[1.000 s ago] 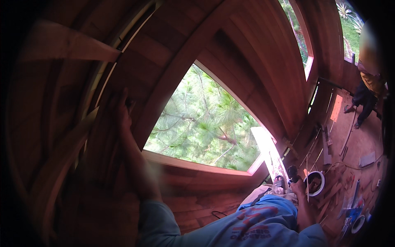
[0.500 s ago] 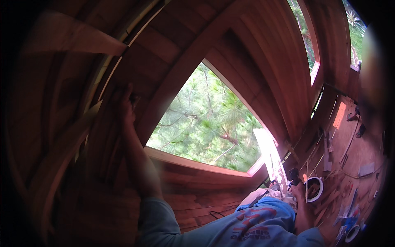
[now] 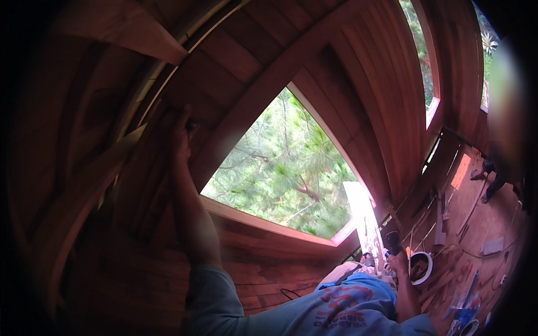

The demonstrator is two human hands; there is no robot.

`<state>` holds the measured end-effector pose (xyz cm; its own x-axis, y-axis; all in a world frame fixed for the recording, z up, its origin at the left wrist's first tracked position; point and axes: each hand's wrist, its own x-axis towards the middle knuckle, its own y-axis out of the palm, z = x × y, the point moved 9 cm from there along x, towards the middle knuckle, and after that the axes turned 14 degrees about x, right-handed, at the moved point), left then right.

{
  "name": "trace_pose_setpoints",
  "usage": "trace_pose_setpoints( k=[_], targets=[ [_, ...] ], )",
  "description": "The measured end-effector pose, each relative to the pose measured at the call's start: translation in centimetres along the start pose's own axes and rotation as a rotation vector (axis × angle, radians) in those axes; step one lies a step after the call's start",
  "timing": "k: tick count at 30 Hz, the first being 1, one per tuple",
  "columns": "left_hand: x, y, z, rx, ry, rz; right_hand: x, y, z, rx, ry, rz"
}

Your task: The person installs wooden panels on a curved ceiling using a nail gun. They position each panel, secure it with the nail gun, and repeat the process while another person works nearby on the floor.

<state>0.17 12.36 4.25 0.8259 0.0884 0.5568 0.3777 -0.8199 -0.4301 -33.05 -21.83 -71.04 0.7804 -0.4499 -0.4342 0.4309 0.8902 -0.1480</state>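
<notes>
My left hand is raised against the shaded plank wall, left of the window opening. Its fingers look closed around a small dark thing, too dim to name. Low on the right, beside my waist, my right hand grips a black hand tool with its bulky end upward; its exact kind is not clear. A pale, brightly lit board stands upright just left of that tool, reaching up to the window's lower right corner.
Framed by wood, the window opening shows pine branches. Right of my right hand stands a white-rimmed bucket. Wood offcuts, a cord and a grey block lie on the floor. Another person's legs show at the far right.
The view has shifted slightly, so the wall and my left hand sit further right in it. My right hand and the black tool sit slightly left. The other person's legs show more.
</notes>
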Motion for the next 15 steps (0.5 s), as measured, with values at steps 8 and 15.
trace_pose_setpoints(
  k=[8,15],
  targets=[
    [-0.8,0.9,-2.7,0.058,0.168,0.061,0.4,0.6,-0.5,0.013,0.005,0.008],
    [-1.4,1.2,-2.5,0.051,0.097,0.056,-1.5,-0.5,1.9,0.032,0.053,0.02]
  ],
)
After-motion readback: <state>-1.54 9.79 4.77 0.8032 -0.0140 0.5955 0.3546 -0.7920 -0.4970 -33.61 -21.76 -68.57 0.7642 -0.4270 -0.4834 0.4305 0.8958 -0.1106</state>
